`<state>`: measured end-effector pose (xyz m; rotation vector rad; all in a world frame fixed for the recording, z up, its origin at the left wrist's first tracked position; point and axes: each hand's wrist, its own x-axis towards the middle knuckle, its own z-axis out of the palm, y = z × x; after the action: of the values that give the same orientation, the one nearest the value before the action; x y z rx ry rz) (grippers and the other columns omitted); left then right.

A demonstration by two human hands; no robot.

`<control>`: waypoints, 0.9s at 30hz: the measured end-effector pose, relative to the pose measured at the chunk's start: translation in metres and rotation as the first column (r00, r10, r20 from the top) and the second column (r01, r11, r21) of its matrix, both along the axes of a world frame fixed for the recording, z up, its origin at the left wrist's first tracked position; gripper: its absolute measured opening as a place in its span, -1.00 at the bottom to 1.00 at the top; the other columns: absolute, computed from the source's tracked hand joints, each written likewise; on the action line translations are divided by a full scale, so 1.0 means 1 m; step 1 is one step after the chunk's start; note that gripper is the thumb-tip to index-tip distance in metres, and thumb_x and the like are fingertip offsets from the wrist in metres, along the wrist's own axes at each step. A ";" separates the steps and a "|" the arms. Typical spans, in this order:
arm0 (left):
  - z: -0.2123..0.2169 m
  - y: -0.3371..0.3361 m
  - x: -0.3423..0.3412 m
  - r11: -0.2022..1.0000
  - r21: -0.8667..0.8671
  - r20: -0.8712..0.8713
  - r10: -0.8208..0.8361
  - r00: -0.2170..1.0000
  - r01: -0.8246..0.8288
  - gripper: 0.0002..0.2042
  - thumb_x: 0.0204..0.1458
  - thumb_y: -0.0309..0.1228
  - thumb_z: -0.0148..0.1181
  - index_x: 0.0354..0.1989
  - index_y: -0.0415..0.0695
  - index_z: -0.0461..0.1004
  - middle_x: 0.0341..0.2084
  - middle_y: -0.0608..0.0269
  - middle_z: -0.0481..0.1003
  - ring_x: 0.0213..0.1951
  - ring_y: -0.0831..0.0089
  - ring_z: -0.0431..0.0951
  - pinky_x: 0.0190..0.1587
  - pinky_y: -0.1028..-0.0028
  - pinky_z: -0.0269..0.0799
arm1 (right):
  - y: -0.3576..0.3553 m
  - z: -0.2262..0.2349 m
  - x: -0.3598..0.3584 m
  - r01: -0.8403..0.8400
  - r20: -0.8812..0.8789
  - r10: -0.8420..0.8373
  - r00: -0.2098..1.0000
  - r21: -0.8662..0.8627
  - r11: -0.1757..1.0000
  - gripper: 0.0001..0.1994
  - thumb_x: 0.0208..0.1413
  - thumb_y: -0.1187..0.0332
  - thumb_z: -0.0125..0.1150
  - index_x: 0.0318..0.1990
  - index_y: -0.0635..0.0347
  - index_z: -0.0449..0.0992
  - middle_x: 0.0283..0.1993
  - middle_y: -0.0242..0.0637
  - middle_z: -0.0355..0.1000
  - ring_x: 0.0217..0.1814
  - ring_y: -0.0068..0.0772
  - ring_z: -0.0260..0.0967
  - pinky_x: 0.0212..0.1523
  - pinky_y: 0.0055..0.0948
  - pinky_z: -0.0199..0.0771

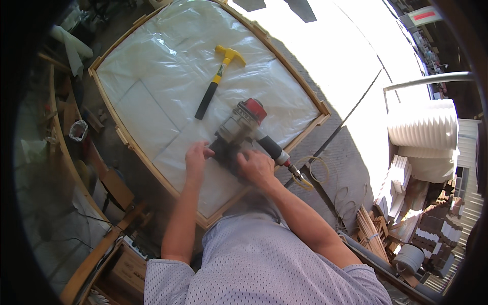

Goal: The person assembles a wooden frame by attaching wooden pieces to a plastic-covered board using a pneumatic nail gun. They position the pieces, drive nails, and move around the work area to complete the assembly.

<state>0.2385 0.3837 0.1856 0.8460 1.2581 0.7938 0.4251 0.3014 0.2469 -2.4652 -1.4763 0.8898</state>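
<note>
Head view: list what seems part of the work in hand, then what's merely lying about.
Likely in the work: nail gun, left hand and right hand at it; wooden frame; plastic sheeting; hammer on the sheeting.
Likely just lying about: white ridged roll; cardboard box; bundled wood strips.

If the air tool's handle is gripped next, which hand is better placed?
Probably the right hand, close beside the handle. The left hand is farther from it, on the opposite side of the air tool.
</note>
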 end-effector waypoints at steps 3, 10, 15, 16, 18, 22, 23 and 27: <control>-0.005 -0.017 0.004 0.969 -0.164 -0.284 -0.223 0.932 0.182 -0.58 0.23 -0.05 0.02 -0.39 -0.22 0.45 -0.73 0.23 0.42 -0.70 0.43 0.42 -0.61 0.50 0.35 | -0.001 -0.003 0.000 0.029 -0.006 -0.029 1.000 0.025 0.999 -0.54 0.14 -0.04 -0.05 -0.10 0.08 0.62 -0.09 -0.07 0.53 -0.03 -0.01 0.48 0.03 -0.15 0.42; 0.000 -0.036 0.012 0.728 -0.591 0.026 -0.413 0.911 0.347 -0.25 -0.10 0.44 0.06 -0.50 -0.19 0.36 -0.74 0.18 0.39 -0.77 0.36 0.42 -0.72 0.45 0.34 | -0.002 -0.004 0.001 0.019 0.039 -0.021 0.999 0.059 0.998 -0.54 0.16 -0.07 0.00 -0.13 0.09 0.62 -0.13 -0.12 0.56 -0.07 -0.06 0.51 -0.05 -0.16 0.47; -0.012 -0.034 0.009 0.611 -0.712 0.205 -0.292 0.934 0.347 -0.29 -0.14 0.40 0.19 -0.48 -0.17 0.36 -0.72 0.21 0.40 -0.75 0.33 0.42 -0.70 0.42 0.29 | -0.002 -0.003 0.001 0.006 0.068 -0.012 0.998 0.091 0.996 -0.55 0.16 -0.08 0.02 -0.15 0.10 0.62 -0.17 -0.12 0.56 -0.12 -0.06 0.53 -0.11 -0.15 0.49; -0.017 -0.034 0.009 0.591 -0.730 0.219 -0.274 0.936 0.344 -0.30 -0.15 0.38 0.22 -0.47 -0.17 0.36 -0.72 0.21 0.40 -0.75 0.33 0.41 -0.70 0.42 0.27 | -0.002 -0.004 0.001 0.010 0.071 -0.016 0.997 0.090 0.996 -0.55 0.16 -0.07 0.02 -0.16 0.10 0.62 -0.17 -0.12 0.56 -0.12 -0.06 0.53 -0.11 -0.15 0.49; -0.027 -0.035 0.009 0.579 -0.737 0.239 -0.259 0.936 0.348 -0.33 -0.15 0.34 0.27 -0.47 -0.16 0.36 -0.72 0.21 0.41 -0.76 0.33 0.39 -0.71 0.41 0.23 | -0.002 -0.006 0.000 0.012 0.068 -0.018 0.998 0.094 0.995 -0.55 0.16 -0.07 0.02 -0.17 0.11 0.62 -0.18 -0.11 0.56 -0.13 -0.06 0.53 -0.12 -0.15 0.50; -0.032 -0.038 0.011 0.604 -0.711 0.250 -0.261 0.932 0.360 -0.36 -0.14 0.29 0.31 -0.50 -0.15 0.37 -0.71 0.17 0.42 -0.76 0.32 0.39 -0.70 0.41 0.23 | -0.003 -0.007 0.000 0.019 0.064 -0.027 0.998 0.132 0.991 -0.56 0.15 -0.06 0.04 -0.19 0.12 0.62 -0.18 -0.12 0.56 -0.13 -0.07 0.53 -0.12 -0.15 0.50; -0.030 -0.037 0.011 0.588 -0.732 0.242 -0.246 0.939 0.343 -0.37 -0.14 0.29 0.31 -0.51 -0.14 0.37 -0.71 0.17 0.43 -0.76 0.32 0.40 -0.70 0.41 0.25 | -0.003 -0.008 0.000 0.021 0.066 -0.029 0.997 0.129 0.991 -0.57 0.14 -0.06 0.05 -0.20 0.12 0.62 -0.19 -0.12 0.56 -0.14 -0.07 0.53 -0.13 -0.14 0.50; -0.023 -0.036 0.011 0.634 -0.681 0.233 -0.287 0.929 0.367 -0.37 -0.13 0.30 0.28 -0.54 -0.14 0.39 -0.71 0.14 0.46 -0.73 0.31 0.46 -0.68 0.41 0.33 | -0.003 -0.008 0.000 0.025 0.092 -0.038 0.995 0.132 0.991 -0.57 0.13 -0.06 0.06 -0.23 0.13 0.61 -0.21 -0.12 0.56 -0.16 -0.06 0.53 -0.13 -0.14 0.50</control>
<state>0.2500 0.3473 0.1631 0.3511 1.1367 0.0030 0.4248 0.2987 0.2389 -2.4577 -1.4696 0.6562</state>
